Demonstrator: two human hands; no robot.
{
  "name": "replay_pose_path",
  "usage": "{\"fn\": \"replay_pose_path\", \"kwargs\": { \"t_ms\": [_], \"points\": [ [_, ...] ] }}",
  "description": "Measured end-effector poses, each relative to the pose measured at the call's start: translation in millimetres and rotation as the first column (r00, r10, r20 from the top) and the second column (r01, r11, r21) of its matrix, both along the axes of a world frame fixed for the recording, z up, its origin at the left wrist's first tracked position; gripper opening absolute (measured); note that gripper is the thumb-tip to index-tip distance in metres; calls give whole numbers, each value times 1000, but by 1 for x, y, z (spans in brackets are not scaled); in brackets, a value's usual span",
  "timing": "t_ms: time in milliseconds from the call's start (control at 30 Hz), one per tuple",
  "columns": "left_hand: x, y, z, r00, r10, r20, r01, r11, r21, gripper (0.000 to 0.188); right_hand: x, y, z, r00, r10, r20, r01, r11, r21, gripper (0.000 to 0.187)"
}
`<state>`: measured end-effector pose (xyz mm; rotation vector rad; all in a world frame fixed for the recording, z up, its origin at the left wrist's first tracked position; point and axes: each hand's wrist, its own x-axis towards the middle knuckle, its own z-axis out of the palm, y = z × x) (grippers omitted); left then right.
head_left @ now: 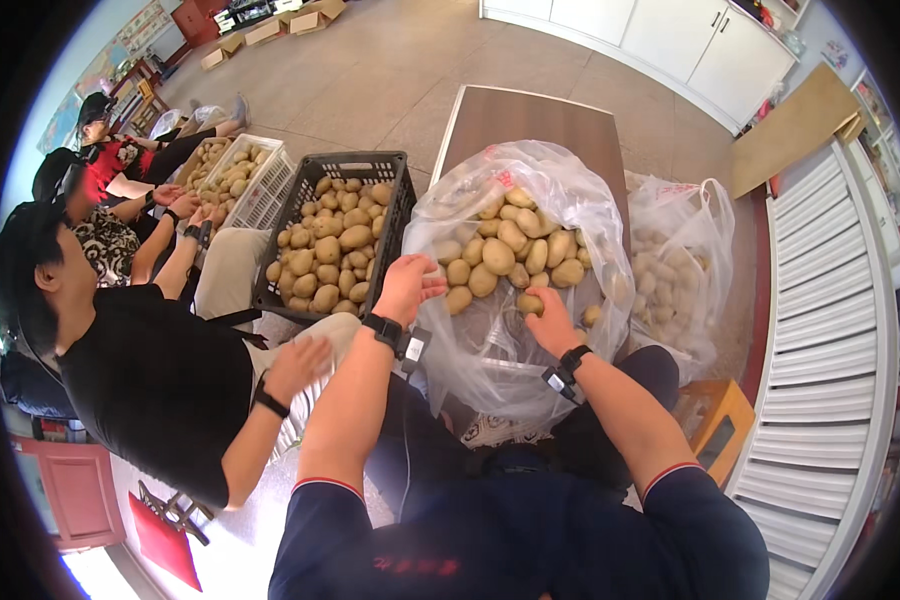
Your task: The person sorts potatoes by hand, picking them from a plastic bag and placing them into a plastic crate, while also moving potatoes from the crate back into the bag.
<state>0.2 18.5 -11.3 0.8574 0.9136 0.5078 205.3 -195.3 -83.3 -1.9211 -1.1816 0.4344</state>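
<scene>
In front of me a large clear plastic bag (pixel 610 230) lies wide open on a brown table (pixel 500 112), with a heap of potatoes (pixel 498 257) in it. My right hand (pixel 554 328) is inside the bag's near part, its fingers closed round a potato (pixel 530 303) at the heap's near edge. My left hand (pixel 408 288) is over the bag's left edge, next to the black crate. Its fingers point right and are stretched out, with nothing seen in them. Dark bands with small boxes sit on both wrists.
A black crate (pixel 404 190) full of potatoes stands left of the bag; a white crate (pixel 275 180) is beyond it. Another potato bag (pixel 710 290) sits at right, near a white radiator (pixel 820 340). A co-worker in black (pixel 165 375) sits close on my left, with others beyond.
</scene>
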Motion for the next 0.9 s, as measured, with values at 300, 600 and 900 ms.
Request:
{"fn": "replay_pose_path", "kwargs": {
  "t_ms": [300,600,900],
  "points": [
    [1,-22,-2,973,-213,-83,217,976,36,39,-34,23,36,632,-8,-775,77,996,53,43],
    [-1,-32,36,866,-489,104,494,869,-27,38,-69,61,83,734,33,-678,-98,994,-58,33],
    [-5,-12,30,955,-273,116,285,953,-103,29,-37,27,26,962,42,-270,-7,992,128,34]
  ]
}}
